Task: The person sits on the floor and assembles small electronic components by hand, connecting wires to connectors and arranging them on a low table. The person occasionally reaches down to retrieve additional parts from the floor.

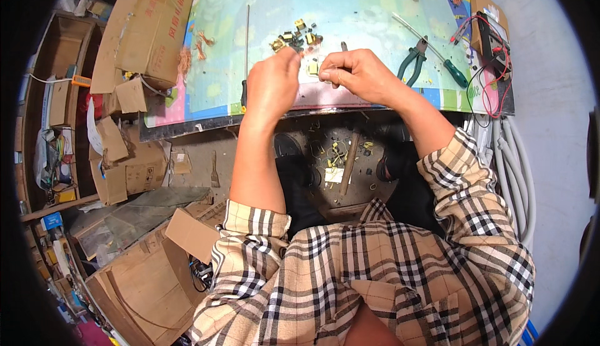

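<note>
My left hand is at the near side of a small heap of yellow-and-black electronic parts, which look like little transformers. Its fingers are curled together, and whatever they may hold is hidden. To its right, my right hand pinches thumb and fingers together; what is between them is too small to name. One loose yellow part shows between the hands, close to the right fingertips. A dark pointed tip sticks up behind the right hand, the rest of it covered.
A long screwdriver lies left of my hands. Green-handled pliers and a green screwdriver lie right. Farther right is a meter with red and black leads. A cardboard box stands left; copper wire bits lie beside it.
</note>
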`<move>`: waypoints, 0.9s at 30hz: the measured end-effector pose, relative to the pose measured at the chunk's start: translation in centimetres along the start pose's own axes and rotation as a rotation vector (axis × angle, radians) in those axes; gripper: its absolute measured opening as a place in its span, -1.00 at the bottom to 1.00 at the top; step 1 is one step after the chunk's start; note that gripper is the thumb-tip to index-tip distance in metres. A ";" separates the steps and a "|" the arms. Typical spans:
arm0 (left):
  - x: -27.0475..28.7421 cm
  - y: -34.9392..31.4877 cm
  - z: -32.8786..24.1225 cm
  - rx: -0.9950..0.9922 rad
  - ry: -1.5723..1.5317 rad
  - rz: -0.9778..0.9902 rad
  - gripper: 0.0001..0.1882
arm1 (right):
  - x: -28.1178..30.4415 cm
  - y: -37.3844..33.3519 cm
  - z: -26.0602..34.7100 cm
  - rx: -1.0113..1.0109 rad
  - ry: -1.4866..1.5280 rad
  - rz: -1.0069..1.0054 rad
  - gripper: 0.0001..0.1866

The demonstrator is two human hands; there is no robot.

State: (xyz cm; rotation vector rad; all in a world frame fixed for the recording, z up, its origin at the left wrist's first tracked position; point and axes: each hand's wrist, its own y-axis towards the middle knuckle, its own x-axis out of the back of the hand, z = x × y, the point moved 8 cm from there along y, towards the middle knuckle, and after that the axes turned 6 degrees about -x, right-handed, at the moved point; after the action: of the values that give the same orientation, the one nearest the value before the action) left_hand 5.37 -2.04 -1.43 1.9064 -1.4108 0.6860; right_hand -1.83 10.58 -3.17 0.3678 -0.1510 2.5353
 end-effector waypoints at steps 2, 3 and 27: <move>-1.7 -0.5 -0.2 -0.046 0.275 0.216 -0.78 | 0.4 -0.1 0.6 0.008 0.092 0.029 -0.84; -2.7 -1.1 -1.3 -0.151 0.105 0.312 -0.77 | 1.3 0.0 0.3 -0.005 0.115 0.007 -0.84; -2.2 -1.2 2.3 0.092 0.207 0.283 -0.74 | -2.5 -0.6 -1.5 -0.130 -0.177 0.141 -0.84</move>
State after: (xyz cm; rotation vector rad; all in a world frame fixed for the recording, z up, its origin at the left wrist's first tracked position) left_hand 5.95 -2.25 -4.78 1.6619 -1.5515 1.0680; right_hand 0.20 10.02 -5.31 0.5470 -0.4209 2.6107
